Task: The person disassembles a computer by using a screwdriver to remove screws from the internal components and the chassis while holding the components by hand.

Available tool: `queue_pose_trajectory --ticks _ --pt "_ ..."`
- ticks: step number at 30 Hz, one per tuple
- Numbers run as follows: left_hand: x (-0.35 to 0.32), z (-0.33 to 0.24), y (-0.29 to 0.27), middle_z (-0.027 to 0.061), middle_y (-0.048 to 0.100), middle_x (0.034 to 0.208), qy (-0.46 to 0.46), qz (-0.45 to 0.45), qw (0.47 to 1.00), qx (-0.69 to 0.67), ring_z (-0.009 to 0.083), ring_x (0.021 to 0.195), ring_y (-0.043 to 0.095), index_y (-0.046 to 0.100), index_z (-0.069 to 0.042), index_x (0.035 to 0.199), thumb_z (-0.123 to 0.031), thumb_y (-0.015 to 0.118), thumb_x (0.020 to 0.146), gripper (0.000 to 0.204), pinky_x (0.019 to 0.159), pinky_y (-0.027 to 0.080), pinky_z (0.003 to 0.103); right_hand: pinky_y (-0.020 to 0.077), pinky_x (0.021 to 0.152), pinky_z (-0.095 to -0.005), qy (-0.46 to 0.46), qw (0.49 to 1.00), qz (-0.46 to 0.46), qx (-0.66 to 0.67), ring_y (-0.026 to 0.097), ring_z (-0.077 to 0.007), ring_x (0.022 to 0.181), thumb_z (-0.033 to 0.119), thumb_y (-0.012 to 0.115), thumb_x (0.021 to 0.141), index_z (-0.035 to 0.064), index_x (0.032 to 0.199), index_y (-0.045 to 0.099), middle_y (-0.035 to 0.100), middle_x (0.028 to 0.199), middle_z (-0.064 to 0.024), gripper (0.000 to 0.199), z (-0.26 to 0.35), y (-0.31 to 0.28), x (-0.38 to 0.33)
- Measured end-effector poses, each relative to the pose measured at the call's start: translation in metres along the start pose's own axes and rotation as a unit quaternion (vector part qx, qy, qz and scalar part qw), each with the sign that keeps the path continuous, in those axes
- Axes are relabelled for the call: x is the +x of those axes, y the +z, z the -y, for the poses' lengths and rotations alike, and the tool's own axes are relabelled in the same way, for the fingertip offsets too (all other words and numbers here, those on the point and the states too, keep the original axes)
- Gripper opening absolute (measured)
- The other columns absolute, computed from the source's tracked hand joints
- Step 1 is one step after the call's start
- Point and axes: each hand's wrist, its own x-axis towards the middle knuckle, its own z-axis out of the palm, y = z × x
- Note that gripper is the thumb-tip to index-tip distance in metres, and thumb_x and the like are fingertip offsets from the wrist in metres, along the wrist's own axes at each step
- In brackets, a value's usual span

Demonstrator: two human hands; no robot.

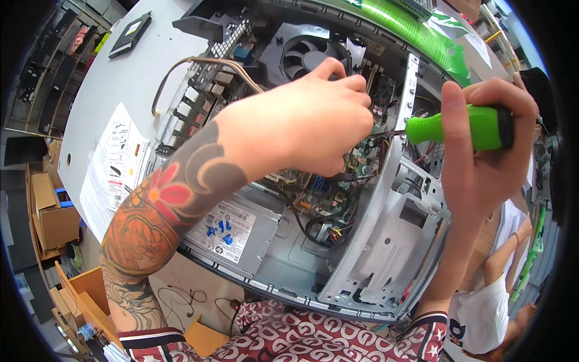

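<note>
An opened desktop computer case (389,241) lies on its side on the table before me. My left hand (301,123) reaches over it with curled fingers beside the black cooling fan (295,60); whatever its fingertips hold is hidden. In my right hand (482,175) is a green-handled screwdriver (425,128), held level at the case's right side. Its shaft points left across the metal drive bracket (407,99), toward my left hand, and I cannot make out its tip clearly. Below my left hand show the circuit board (322,196), dark cables (295,217) and the silver power supply (232,235).
Printed sheets (114,169) lie on the white table (90,108) at the left, and a flat black drive-like part (130,35) at the far left. Green packaging (416,36) borders the case's far side. Cardboard boxes (57,226) stand lower left. Another person (485,311) is at the right.
</note>
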Motion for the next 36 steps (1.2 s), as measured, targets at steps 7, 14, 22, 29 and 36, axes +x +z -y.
queue_pose_trajectory --ticks 7,14,22,29,36 --pt "0.0005 -0.0023 0.0067 0.0068 0.062 0.096 -0.009 -0.017 0.998 0.066 0.0232 0.11 0.054 0.069 -0.004 0.075 -0.008 0.07 0.065 0.01 0.105 0.035 0.042 0.0446 0.069 -0.0197 0.016 1.0 0.009 0.004 0.054 -0.0069 0.074 -0.002 0.073 0.085 0.0022 0.098 0.054 0.058 0.086 -0.0038 0.024 0.0029 -0.0008 -0.0002" --pt "0.0006 -0.0068 0.0051 0.0042 0.061 0.095 -0.011 0.019 0.994 0.107 0.0227 0.11 0.054 0.069 -0.008 0.074 -0.01 0.075 0.062 0.013 0.108 0.034 0.043 0.0432 0.069 -0.0204 0.015 0.999 0.013 0.032 0.053 -0.0069 0.074 -0.002 0.073 0.085 0.0021 0.099 0.053 0.055 0.086 -0.0024 0.024 0.0053 0.0018 0.0003" --pt "0.0022 -0.0012 0.0056 0.004 0.061 0.093 0.0 0.018 0.996 0.089 0.0228 0.109 0.055 0.069 -0.008 0.073 -0.008 0.073 0.061 0.013 0.107 0.034 0.044 0.0414 0.067 -0.0193 0.006 0.999 0.007 0.034 0.05 -0.0059 0.073 -0.002 0.073 0.085 0.0023 0.1 0.053 0.055 0.085 -0.0015 0.025 0.0024 0.0028 -0.0019" --pt "0.0042 0.0008 0.006 0.0052 0.062 0.092 -0.002 0.006 0.996 0.087 0.0225 0.107 0.056 0.069 -0.006 0.072 -0.009 0.072 0.063 0.01 0.105 0.036 0.043 0.0406 0.066 -0.019 0.003 0.999 0.013 0.03 0.05 -0.0052 0.072 -0.001 0.073 0.085 0.0022 0.1 0.053 0.055 0.085 -0.001 0.025 0.0011 0.0032 -0.0015" --pt "0.0035 -0.0017 0.0064 0.0052 0.062 0.09 -0.004 -0.003 0.998 0.067 0.0221 0.104 0.056 0.069 -0.006 0.067 -0.01 0.072 0.065 0.006 0.104 0.036 0.043 0.0395 0.062 -0.0187 -0.005 1.0 0.014 0.02 0.049 -0.0045 0.069 0.001 0.073 0.086 0.0019 0.1 0.053 0.055 0.084 -0.0006 0.024 0.0017 0.0029 -0.0004"
